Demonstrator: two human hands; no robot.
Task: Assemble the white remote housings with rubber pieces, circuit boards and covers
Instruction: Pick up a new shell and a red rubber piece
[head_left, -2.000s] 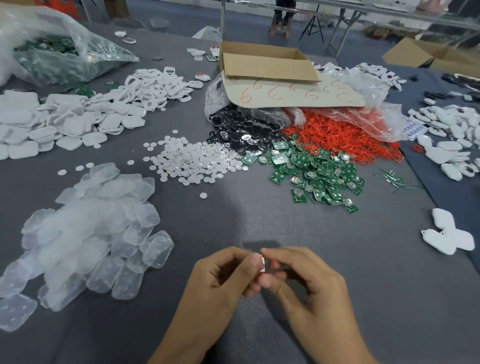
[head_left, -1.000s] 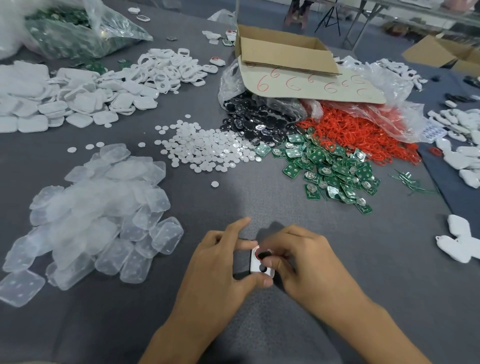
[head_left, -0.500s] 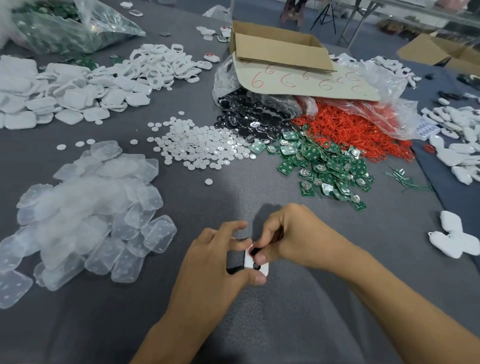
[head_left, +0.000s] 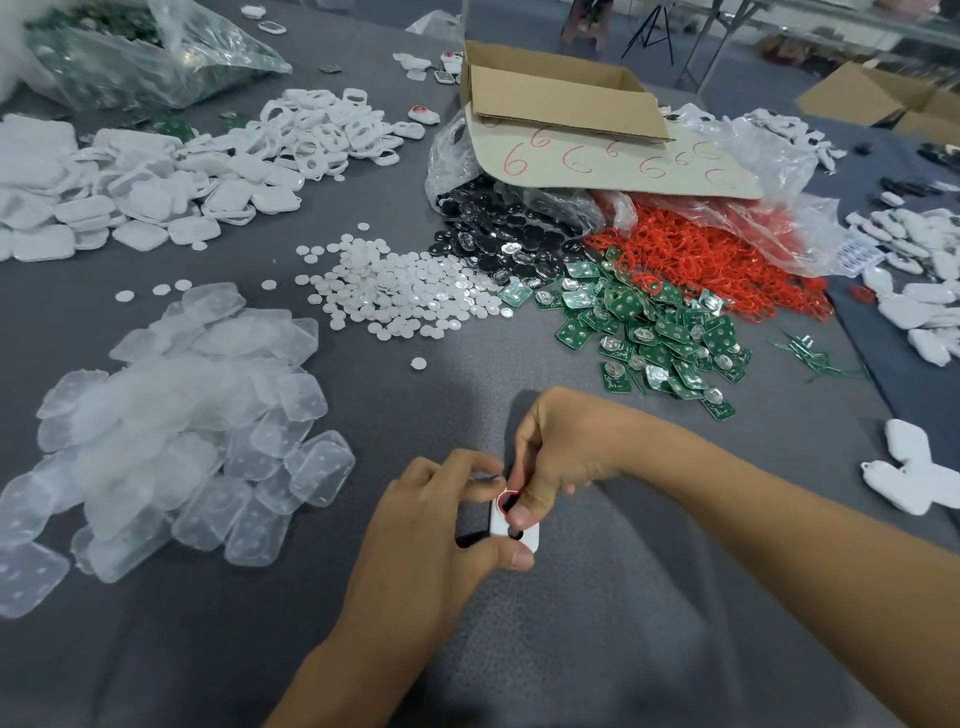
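White housing (head_left: 525, 538) is clasped in the left grip (head_left: 431, 525); a red rubber piece (head_left: 502, 497) is pinched against it by the right grip (head_left: 561, 447).

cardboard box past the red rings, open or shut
Open: the cardboard box has no closed top, and its inner walls show.

Matt grey cloth table (head_left: 597, 623); glossy clear plastic covers (head_left: 197, 415); cardboard box (head_left: 561, 96).
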